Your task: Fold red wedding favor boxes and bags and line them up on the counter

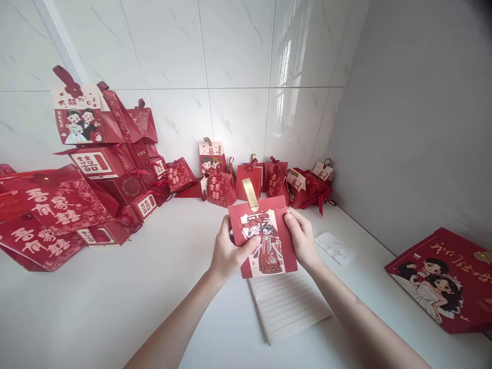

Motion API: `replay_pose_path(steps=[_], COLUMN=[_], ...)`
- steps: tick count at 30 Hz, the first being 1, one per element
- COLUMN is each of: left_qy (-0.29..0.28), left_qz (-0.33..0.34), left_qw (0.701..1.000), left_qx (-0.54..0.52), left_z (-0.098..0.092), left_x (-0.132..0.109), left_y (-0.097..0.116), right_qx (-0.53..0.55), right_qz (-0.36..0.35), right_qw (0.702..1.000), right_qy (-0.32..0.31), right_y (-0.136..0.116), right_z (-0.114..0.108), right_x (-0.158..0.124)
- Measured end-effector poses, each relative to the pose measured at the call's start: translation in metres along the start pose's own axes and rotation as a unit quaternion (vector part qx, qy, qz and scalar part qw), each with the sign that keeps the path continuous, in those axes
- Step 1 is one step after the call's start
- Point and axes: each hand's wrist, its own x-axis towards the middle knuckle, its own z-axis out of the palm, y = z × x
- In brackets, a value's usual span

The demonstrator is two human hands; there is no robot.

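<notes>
We hold the red packet (271, 254) mid-view, left hand (229, 252) pinching its nine-o'clock edge, right hand (302, 237) its three. A heavy left thumb (249, 247) could crease its front! Lined notebook (291, 306) at six o'clock, red boxes (221, 189) at twelve.

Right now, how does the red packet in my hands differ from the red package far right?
The red packet is in your left hand and right hand; the red package is untouched. The packet pictures a red dress; the package, a white gown. Both are red with cartoon figures.
</notes>
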Motion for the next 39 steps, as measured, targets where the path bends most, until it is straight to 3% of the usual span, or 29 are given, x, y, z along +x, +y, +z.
replay_pose_path(steps=[13,16,21,39], left_qy=[-0.007,-0.018,-0.028,-0.045], left_qz=[-0.010,-0.011,0.009,0.006], left_qw=[0.999,0.995,0.981,0.982], left_qx=[0.037,0.094,0.193,0.181], left_z=[0.002,0.004,0.006,0.006], left_x=[-0.003,-0.005,-0.008,-0.007], left_y=[0.003,0.001,-0.003,-0.007], right_qx=[0.039,0.054,-0.011,-0.042], right_qz=[0.021,0.011,0.001,0.037], right_qw=[0.999,0.998,0.999,0.997], right_qy=[-0.001,0.017,0.052,0.043], right_y=[0.002,-0.002,-0.012,-0.016], right_z=[-0.002,-0.003,0.000,0.003], right_x=[-0.002,-0.002,-0.002,0.000])
